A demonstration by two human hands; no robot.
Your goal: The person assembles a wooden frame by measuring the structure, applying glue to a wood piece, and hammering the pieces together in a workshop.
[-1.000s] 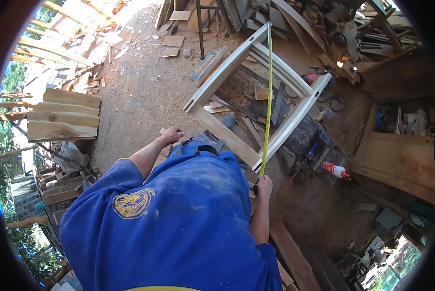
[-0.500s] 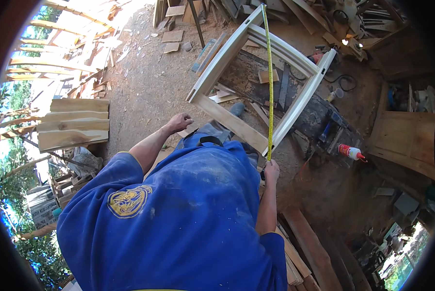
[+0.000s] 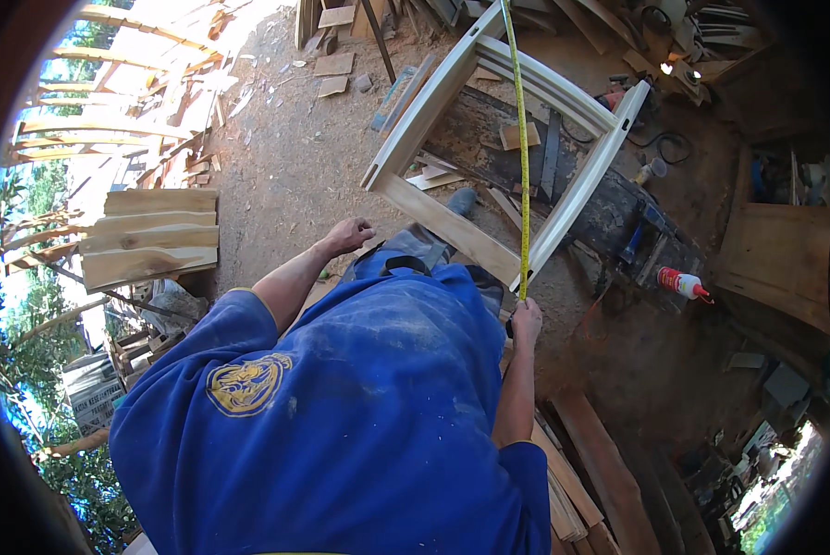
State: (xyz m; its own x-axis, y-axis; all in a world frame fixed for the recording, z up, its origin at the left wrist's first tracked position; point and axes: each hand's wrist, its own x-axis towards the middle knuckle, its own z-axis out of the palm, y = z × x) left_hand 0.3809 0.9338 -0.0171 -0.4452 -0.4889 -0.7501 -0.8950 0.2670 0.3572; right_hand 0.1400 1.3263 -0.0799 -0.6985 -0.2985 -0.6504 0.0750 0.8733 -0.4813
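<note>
My right hand point(image 3: 527, 323) is closed around the near end of a yellow tape measure point(image 3: 523, 166); its case is mostly hidden by the hand. The extended blade crosses a pale wooden frame point(image 3: 452, 225) diagonally, from its near right corner to its far corner. How the blade's far end is fixed cannot be made out at the upper edge. My left hand point(image 3: 348, 237) hovers left of the frame, fingers curled in, and nothing shows in them. The frame rests on a dark workbench point(image 3: 609, 217), and mortise slots show near the ends of its long side pieces.
A glue bottle point(image 3: 683, 283), white and red, and a blue clamp point(image 3: 635, 242) are at the bench's right end. Stacked boards point(image 3: 151, 236) stand left, and planks point(image 3: 600, 453) lie at lower right. Offcuts point(image 3: 334, 65) and shavings litter the dirt floor. A wooden cabinet point(image 3: 775, 264) stands at right.
The view has shifted slightly, moving the frame and bench a little right and up in it. The tape still spans the frame, held in my right hand; my left hand stays beside the frame.
</note>
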